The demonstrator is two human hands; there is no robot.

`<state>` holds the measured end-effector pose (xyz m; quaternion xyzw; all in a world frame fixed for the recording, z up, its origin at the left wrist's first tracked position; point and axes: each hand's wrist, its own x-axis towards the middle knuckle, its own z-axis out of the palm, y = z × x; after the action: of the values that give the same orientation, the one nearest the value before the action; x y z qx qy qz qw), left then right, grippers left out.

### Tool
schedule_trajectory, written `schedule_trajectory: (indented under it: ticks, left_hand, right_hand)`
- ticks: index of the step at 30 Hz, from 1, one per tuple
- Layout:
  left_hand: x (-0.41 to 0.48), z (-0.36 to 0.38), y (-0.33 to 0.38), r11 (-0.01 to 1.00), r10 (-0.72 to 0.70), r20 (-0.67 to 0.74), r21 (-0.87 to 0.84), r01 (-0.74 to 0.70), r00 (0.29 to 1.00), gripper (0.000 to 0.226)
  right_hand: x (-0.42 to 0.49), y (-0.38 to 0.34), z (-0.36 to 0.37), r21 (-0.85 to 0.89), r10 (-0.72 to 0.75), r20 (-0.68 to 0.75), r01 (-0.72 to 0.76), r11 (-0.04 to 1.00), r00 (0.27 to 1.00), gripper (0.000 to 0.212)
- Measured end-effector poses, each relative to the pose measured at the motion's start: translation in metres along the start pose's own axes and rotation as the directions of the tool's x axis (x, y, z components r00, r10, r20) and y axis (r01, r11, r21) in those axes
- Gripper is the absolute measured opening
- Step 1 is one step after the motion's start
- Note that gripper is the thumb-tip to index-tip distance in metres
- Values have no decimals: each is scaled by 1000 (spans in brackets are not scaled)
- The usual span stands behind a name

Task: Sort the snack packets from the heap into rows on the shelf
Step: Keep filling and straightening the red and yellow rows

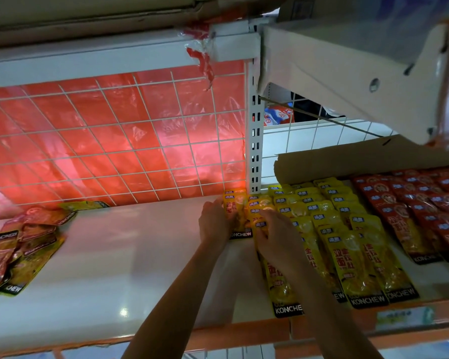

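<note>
pressing yellow packets (246,216) (leftmost row), both hands (244,229).

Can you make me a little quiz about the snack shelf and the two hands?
1. True or false: the red packets lie to the right of the yellow rows.
2. Where is the unsorted heap? A) far left of the shelf B) on the floor C) behind the red packets
3. Fill in: the left hand and right hand both rest on the leftmost ____ row.

Key: 1 true; 2 A; 3 yellow.
</note>
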<state>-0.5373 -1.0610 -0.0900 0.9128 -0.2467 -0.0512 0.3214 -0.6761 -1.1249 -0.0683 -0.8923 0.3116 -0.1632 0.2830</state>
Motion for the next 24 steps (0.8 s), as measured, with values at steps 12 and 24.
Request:
schedule_trajectory:
  ticks: [12,24]
  left_hand:
    - [-12,-21,-23,990,69,-67,129,-60,995,44]
    - [-57,-147,-160,926,-28,-305,351,140,952,51]
  right_hand:
    - [10,-37,18,-64,-118,14,118,991,993,44]
    - [-10,-184,132,71,-373,236,367,927,897,48]
